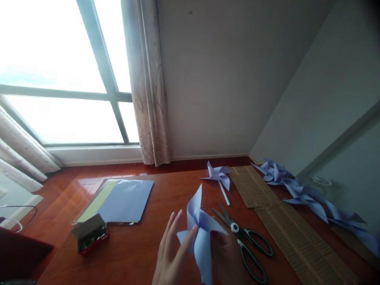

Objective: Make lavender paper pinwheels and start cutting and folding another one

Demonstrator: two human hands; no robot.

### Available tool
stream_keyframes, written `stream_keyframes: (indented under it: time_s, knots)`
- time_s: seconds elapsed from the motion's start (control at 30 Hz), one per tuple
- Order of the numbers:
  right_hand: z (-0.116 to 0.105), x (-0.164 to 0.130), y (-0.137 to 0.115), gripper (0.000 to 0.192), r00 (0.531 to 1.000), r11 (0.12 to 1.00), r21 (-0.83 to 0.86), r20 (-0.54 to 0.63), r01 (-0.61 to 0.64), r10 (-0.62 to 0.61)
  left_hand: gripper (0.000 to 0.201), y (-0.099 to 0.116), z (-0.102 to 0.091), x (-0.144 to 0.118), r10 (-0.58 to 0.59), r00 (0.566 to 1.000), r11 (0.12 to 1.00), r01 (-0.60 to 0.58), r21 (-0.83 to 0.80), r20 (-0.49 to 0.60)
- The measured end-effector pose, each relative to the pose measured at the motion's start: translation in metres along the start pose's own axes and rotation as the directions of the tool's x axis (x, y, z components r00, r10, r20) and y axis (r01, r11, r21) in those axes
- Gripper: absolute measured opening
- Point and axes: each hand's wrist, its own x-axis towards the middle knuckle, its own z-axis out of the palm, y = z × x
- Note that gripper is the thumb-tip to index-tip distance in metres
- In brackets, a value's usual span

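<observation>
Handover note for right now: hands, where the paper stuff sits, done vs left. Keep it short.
Left hand: open, fingers spread, fingertips on the half-folded pale blue pinwheel.
Right hand: behind the paper, pinching its folded centre.
Scissors: on the table just right of the hands, blades slightly apart.
Done: one pinwheel on a white stick lies further back; a row of finished pinwheels lies along the right wall beside the cardboard strip.
Left: the held pinwheel has no stick and is not fastened. Paper sheets and a small box sit at left.
</observation>
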Motion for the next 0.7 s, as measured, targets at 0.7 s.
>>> stream_keyframes:
  time_s: [0.7]
  knots:
    - [-0.003,0.001,-0.021,0.020,0.980,0.960,-0.206,0.094,0.191,-0.175,0.064,0.006,-0.025,0.015,0.190,0.976,0.982,-0.187,-0.038,0.106]
